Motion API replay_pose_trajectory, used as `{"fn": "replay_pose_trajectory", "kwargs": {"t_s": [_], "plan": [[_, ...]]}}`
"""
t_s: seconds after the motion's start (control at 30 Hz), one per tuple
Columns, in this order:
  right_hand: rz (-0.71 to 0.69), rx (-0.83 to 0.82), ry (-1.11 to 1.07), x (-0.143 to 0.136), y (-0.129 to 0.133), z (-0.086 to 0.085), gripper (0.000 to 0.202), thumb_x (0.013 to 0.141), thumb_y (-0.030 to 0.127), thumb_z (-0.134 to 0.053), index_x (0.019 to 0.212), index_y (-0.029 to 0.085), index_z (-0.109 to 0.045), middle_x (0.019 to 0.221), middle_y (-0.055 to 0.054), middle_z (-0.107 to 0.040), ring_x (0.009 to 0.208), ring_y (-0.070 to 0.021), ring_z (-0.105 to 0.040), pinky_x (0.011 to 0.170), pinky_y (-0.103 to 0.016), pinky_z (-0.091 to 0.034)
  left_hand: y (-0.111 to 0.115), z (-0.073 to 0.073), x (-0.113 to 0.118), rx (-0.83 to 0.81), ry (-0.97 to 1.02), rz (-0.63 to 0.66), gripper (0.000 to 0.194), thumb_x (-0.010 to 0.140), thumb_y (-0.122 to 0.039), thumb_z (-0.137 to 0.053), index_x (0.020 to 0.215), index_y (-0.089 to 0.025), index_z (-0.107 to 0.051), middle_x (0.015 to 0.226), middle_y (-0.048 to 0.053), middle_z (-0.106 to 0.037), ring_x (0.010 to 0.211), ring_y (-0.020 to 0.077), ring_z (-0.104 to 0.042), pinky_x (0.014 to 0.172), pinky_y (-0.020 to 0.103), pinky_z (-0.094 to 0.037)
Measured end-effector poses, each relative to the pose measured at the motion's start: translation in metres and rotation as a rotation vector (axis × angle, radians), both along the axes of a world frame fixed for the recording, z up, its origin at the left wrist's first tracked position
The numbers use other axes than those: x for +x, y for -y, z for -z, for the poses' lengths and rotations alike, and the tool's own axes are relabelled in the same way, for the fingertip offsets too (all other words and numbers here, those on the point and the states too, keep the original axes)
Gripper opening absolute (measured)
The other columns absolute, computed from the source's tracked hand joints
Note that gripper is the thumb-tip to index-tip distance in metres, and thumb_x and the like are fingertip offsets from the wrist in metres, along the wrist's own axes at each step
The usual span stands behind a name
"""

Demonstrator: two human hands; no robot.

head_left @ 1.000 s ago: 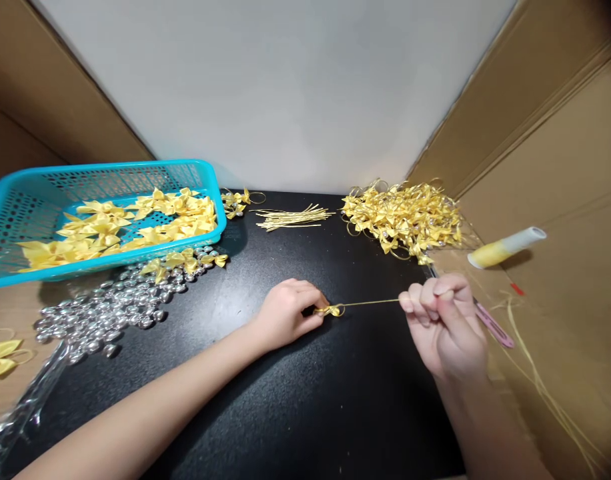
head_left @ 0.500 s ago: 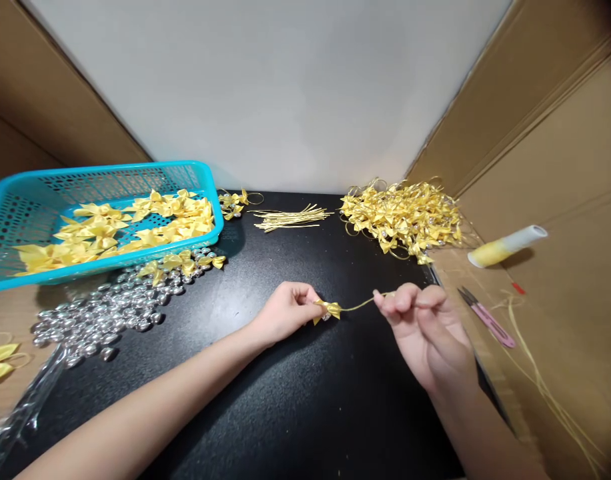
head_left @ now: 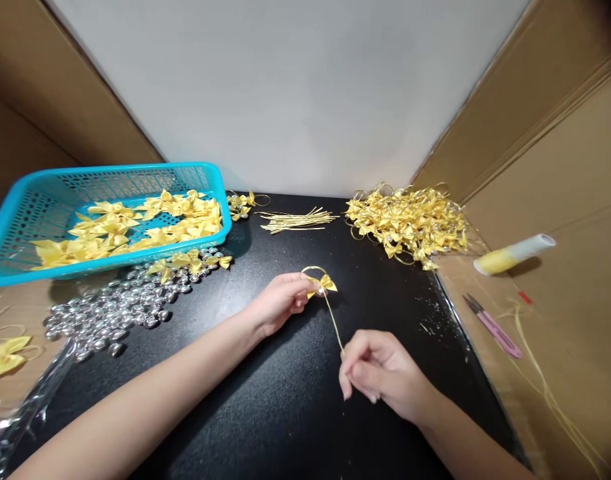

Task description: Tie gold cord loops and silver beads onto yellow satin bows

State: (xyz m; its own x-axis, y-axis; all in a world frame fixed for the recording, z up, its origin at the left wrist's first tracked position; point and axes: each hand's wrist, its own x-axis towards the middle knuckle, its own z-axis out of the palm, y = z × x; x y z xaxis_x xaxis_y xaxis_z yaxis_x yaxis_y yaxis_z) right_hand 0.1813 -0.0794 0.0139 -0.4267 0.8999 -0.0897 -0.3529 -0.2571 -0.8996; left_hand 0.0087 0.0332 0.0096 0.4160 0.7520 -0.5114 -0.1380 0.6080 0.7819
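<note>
Over the middle of the black table, my left hand point(head_left: 285, 300) pinches a yellow ribbon bow point(head_left: 328, 285). A silver bead point(head_left: 320, 291) shows at the bow's centre. Gold cord point(head_left: 332, 317) arches in a loop above the bow, and its other end runs down toward me from the bead. My right hand point(head_left: 380, 373), lower and to the right, is closed on the end of this cord, which looks fairly straight between the two hands. The fingertips of the right hand partly hide the cord's end.
At left stands a blue basket point(head_left: 110, 257) of yellow bows, with silver beads point(head_left: 105, 320) before it. Cut gold cords point(head_left: 298, 220) lie at the back, beside a heap of looped bows point(head_left: 405, 223). Pink thread snips point(head_left: 495, 327) and a cardboard tube point(head_left: 514, 255) are at right.
My right hand has moved down and left, bringing the cord from sideways to pointing toward me. My left hand has raised and turned the bow, and a cord loop now shows above it.
</note>
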Motion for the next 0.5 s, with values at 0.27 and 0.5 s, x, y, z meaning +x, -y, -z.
{"fn": "replay_pose_trajectory", "kwargs": {"t_s": [0.27, 0.5], "plan": [[0.305, -0.296, 0.038, 0.002, -0.018, 0.005, 0.027, 0.078, 0.041, -0.072, 0.079, 0.017, -0.060, 0.056, 0.010, -0.031, 0.051, -0.0057, -0.023, 0.057, -0.023, -0.035, -0.010, -0.005, -0.016, -0.016, 0.318, 0.065, 0.018, 0.060, -0.018, -0.071, 0.059, -0.013, -0.053, 0.049, -0.004, -0.056, 0.030, -0.0035, -0.020, 0.036, 0.014, -0.012], [0.287, -0.365, 0.037, -0.003, -0.022, 0.016, 0.024, 0.074, 0.036, -0.070, 0.080, 0.017, -0.058, 0.059, 0.008, -0.034, 0.054, -0.0072, -0.027, 0.060, -0.025, -0.035, 0.002, -0.011, -0.018, -0.024, 0.458, 0.216, 0.024, 0.059, -0.019, -0.077, 0.056, -0.013, -0.054, 0.050, -0.002, -0.061, 0.027, -0.0047, -0.021, 0.037, 0.014, -0.019]]}}
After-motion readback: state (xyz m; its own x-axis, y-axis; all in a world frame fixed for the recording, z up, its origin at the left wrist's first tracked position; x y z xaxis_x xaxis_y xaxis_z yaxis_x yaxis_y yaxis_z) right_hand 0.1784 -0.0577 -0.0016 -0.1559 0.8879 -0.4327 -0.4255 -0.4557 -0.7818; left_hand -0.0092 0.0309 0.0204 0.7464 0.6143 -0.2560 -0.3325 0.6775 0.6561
